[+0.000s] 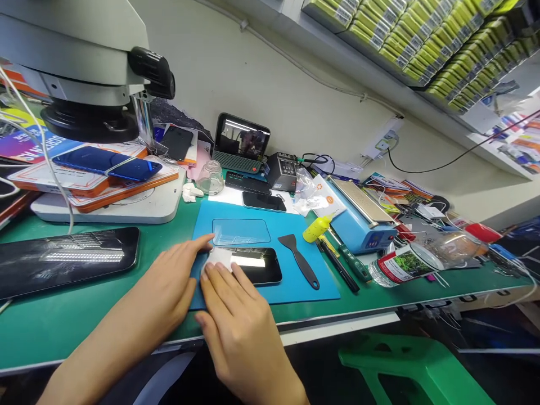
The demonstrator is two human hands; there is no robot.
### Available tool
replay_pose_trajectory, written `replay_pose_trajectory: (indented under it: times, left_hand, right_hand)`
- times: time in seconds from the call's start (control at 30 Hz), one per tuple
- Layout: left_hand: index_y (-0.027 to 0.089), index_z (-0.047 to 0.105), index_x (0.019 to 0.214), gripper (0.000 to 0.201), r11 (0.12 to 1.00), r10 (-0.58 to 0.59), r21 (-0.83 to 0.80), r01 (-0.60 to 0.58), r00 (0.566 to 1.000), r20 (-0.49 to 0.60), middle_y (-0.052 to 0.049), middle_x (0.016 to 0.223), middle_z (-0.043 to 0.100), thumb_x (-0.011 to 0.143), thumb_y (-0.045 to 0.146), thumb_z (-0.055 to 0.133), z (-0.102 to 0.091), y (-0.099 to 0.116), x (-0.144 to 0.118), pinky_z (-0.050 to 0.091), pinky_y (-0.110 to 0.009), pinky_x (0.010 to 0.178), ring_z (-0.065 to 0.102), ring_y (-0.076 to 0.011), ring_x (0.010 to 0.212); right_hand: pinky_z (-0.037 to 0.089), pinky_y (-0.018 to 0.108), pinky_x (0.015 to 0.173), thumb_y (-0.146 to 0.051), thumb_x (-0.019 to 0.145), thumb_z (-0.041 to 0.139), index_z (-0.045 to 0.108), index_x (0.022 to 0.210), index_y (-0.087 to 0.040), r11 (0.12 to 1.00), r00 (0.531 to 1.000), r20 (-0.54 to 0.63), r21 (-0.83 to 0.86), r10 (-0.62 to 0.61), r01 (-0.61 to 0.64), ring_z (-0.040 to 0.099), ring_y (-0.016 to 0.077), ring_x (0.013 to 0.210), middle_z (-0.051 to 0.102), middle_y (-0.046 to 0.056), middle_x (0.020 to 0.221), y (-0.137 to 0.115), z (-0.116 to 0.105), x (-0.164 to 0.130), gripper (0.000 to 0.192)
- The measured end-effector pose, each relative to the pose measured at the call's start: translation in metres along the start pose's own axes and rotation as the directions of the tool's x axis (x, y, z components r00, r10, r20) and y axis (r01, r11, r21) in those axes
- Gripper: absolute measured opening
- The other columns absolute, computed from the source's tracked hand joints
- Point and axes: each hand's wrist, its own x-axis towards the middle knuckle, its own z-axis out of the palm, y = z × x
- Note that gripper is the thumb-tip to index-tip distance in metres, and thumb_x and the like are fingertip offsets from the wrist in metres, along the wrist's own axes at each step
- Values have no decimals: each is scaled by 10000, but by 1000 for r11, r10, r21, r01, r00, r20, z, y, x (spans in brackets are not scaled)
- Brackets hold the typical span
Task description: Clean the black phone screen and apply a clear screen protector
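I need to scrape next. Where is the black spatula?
The spatula lies on the blue mat, right of the phone and below the yellow bottle.
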Motion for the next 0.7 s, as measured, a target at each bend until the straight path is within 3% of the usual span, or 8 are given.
replay_pose_trajectory:
  times: [0.17, 0.3, 0.5, 0.7]
  left_hand:
    - [254, 355, 1601, 527, 1000, 3, 14, -4, 1000, 26, -117, 1510, 640, 1087, 328, 451, -6, 6, 2, 515, -502, 1129, 621, -308, 1390]
    - [283, 387, 1600, 660, 999, 36, 40, -37, 999, 35, -101, 1507, 655, 1044, 557, 612, -8, 8, 5, 511, -500, 1107, 631, -336, 1362]
    - [322, 395, 1596, 657, 1000, 19, 9, -19, 998, 67, -60, 1524, 649, 1040, 570, 641, -9, 5, 6, 509, -488, 1106, 610, -317, 1382]
    - [346, 385, 1619, 687, 997, -68, -25, 72, 991, 117, -64, 1530, 622, 1029, 554, 669, -13, 7, 5, 490, -504, 1151, 580, -318, 1408]
  right_hand:
    - [371, 441, 1351, -199, 1110, 480, 593, 1530, -57, 996, 996, -45, -36, 75, -77, 536, 224, 1533, 596, 97, 1604, 18, -14, -18, 458]
    - [425, 497, 1324, -201, 1135, 454, 575, 1559, -101, 982, 981, -69, -48, 180, -184, 558, 230, 1515, 610, 105, 1588, 41, -17, -25, 452]
    - [460, 506, 1303, -105, 1078, 525, 481, 1637, -148, 987, 987, -105, -94, 120, -130, 525, 233, 1542, 601, 89, 1602, 46, -24, -53, 561]
    - [473, 561, 1284, -218, 1130, 487, 525, 1614, -154, 970, 969, -98, -57, 229, -235, 562, 279, 1511, 595, 101, 1602, 68, -19, -36, 490]
